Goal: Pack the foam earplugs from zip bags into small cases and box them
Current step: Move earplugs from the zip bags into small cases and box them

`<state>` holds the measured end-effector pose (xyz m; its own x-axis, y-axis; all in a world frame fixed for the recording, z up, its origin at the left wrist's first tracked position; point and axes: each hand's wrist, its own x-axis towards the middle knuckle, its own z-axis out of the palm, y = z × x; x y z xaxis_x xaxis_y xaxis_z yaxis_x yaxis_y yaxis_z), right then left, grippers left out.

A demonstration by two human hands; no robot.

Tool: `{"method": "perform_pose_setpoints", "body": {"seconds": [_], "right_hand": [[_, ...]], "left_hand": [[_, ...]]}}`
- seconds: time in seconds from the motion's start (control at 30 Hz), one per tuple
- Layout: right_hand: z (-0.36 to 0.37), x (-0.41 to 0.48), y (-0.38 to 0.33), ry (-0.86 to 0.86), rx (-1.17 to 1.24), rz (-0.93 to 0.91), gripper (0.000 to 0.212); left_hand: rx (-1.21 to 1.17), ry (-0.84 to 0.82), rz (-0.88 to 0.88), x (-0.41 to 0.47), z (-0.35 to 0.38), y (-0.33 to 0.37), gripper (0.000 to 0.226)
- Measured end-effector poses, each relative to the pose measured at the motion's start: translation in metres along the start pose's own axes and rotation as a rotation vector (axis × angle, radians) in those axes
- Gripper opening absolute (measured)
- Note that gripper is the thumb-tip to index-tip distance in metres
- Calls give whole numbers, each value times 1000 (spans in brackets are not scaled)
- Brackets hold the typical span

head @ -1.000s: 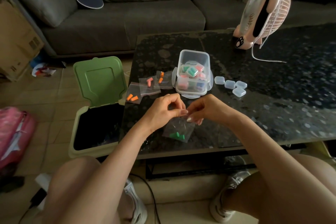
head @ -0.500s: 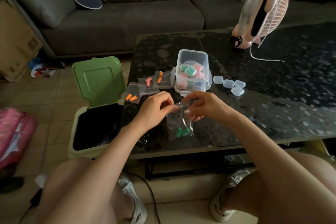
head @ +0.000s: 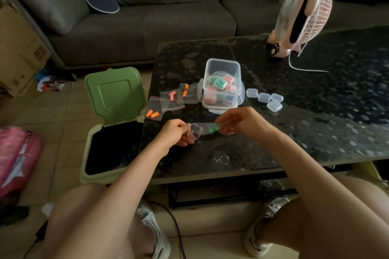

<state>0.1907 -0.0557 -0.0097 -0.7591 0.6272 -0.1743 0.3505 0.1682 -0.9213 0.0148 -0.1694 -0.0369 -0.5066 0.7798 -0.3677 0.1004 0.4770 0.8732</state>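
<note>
Left hand [head: 175, 132]: fingers curled, and I read thumb and fingertips as pinching one end of the zip bag [head: 199, 130].
Right hand [head: 240, 120]: fingers curled, pinching the bag's other end right where the green earplugs [head: 213, 129] sit. I cannot tell whether the fingertips are inside the mouth or squeezing through the film.
Where it is: the bag hangs stretched between both hands, just above the table [head: 315, 128] near its front-left corner, in front of the clear box [head: 223, 84].
Bag handling: I judge it almost weightless, limp and slick. It will crumple rather than hold shape, so I would grip it at the edges, not mid-film.
Earplug handling: soft, springy foam that is light enough to roll or bounce away. I would pinch each one gently across the body, since a hard squeeze just flattens it.
Small cases [head: 264, 99]: four empty ones lie right of the box. They look like rigid plastic, best held by the sides.
Waiting bags [head: 170, 99]: three, with orange and pink plugs, lie left of the box toward the table's left edge.
Bin [head: 84, 174]: open on the floor beside that edge.
</note>
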Motion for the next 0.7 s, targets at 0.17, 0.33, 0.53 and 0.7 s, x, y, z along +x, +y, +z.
{"method": "perform_pose_setpoints", "body": {"seconds": [0.17,0.33,0.53,0.7], "right_hand": [[1,-1,-2,64,47,-46,13],[2,2,-3,135,0,-89,12],[5,5,-4,216,-8,-130,15],[7,7,-2,229,-11,-129,12]], "left_hand": [[9,-17,-92,-1,2,1,20],[40,-24,-106,-3,5,6,19],[74,10,-106,1,10,5,16],[80,32,-114,2,11,6,17]]}}
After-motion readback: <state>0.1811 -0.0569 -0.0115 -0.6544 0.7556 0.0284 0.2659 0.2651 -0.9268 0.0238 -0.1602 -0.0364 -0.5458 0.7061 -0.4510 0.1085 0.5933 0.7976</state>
